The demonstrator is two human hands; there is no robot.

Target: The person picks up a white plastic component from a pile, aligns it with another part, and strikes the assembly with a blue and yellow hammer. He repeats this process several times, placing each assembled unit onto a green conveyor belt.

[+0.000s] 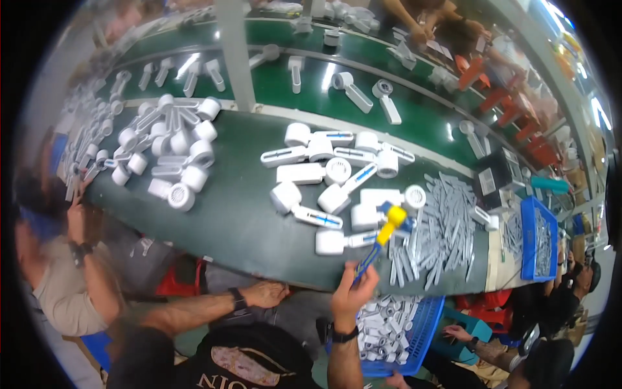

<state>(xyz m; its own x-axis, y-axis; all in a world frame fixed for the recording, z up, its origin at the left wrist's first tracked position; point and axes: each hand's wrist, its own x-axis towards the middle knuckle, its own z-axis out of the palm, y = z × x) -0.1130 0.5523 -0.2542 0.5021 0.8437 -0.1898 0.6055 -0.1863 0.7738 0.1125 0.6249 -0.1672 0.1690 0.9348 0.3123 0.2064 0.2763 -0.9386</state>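
My right hand point(355, 285) is closed round the handle of a small mallet point(391, 223) with a yellow and blue head. The mallet is raised at a tilt, its head above or in front of several white plastic housings; I cannot tell whether it touches them. These white housings point(324, 170), each a round head on a straight handle, lie in a loose group on the green table point(240, 214). Some show a blue line in a slot along the handle. Below the table's near edge, my left hand point(267, 294) lies low with its fingers loosely extended and nothing visible in it.
A pile of grey strips point(444, 227) lies right of the housings. More white housings point(172, 146) are heaped at left. Under the edge stands a blue basket point(427, 334) of small white parts. Beyond runs a green conveyor point(272, 81). Co-workers sit at left point(71, 279) and right point(512, 356).
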